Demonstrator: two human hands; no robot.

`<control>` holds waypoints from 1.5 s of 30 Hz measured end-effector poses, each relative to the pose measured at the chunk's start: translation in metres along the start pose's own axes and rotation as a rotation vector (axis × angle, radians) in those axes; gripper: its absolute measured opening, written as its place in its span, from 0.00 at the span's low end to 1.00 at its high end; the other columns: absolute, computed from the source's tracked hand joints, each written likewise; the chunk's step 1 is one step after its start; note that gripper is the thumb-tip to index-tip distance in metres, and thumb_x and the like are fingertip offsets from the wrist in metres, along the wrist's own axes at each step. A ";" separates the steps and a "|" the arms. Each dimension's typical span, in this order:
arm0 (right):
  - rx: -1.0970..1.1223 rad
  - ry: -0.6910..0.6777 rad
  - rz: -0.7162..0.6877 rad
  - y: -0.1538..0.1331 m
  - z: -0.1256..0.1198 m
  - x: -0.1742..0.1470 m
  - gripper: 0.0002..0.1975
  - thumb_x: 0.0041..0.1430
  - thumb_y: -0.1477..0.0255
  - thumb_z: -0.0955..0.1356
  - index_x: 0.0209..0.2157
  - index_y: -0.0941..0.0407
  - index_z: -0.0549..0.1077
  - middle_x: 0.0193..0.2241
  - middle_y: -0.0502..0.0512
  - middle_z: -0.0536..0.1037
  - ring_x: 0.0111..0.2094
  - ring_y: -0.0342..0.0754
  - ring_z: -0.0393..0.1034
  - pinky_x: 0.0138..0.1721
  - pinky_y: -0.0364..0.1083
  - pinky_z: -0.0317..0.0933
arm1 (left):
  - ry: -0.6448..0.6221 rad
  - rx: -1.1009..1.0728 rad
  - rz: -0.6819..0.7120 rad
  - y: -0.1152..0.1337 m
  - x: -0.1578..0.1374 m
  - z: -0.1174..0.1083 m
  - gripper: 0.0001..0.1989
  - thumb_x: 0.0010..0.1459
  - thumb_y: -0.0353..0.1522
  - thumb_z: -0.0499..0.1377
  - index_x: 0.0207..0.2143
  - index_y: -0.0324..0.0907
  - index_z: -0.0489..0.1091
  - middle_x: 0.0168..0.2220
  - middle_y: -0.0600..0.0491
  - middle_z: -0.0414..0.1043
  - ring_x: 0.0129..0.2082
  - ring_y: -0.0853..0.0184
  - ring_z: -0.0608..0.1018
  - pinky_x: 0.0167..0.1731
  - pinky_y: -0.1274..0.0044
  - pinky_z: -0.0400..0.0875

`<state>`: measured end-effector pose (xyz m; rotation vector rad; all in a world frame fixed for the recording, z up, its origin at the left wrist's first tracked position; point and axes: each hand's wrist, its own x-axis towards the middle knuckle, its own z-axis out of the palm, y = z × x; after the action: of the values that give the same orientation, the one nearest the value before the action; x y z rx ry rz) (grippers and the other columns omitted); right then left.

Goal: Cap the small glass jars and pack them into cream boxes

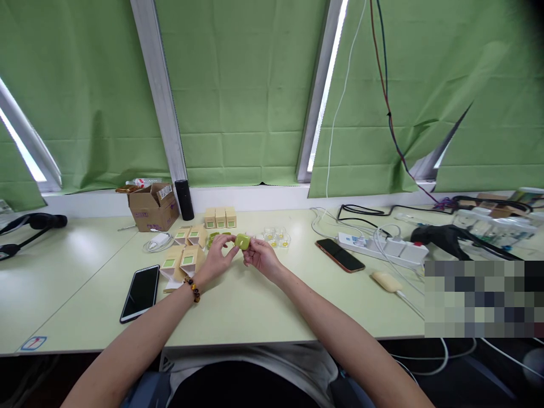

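Note:
A small yellow-green piece [242, 242] is held up between my two hands above the table; its exact kind is too small to make out. My right hand [264, 259] pinches its right side. On its left side, the thumb and forefinger of my left hand [217, 258] close on the edge. More green pieces [211, 238] lie just behind my left hand, partly hidden by it. Open cardboard boxes with green window squares [187, 259] stand left of my left hand. Beyond my right hand sit several clear cups with yellowish bottoms [277, 238].
Small closed boxes [220, 217] line up at the back. Left are a tablet-like phone [141, 292], a white charger [160, 240], a brown carton [153, 208] and a black bottle [184, 200]. Rightward lie another phone [340, 255], a power strip [382, 249] and loose cables.

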<state>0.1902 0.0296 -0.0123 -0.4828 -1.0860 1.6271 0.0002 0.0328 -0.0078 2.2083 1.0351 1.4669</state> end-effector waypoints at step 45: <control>-1.967 0.385 -0.381 -0.014 -0.050 0.003 0.19 0.52 0.81 0.71 0.46 0.54 0.81 0.51 0.64 0.73 0.52 0.60 0.57 0.50 0.54 0.54 | 0.073 -0.629 -0.360 -0.016 0.014 0.001 0.29 0.47 0.33 0.74 0.52 0.39 0.74 0.48 0.44 0.80 0.44 0.61 0.81 0.51 0.64 0.77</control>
<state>0.2349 0.0533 -0.0250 -1.5493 -1.9842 -0.3581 -0.0023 0.0538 -0.0085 1.4591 0.7902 1.4545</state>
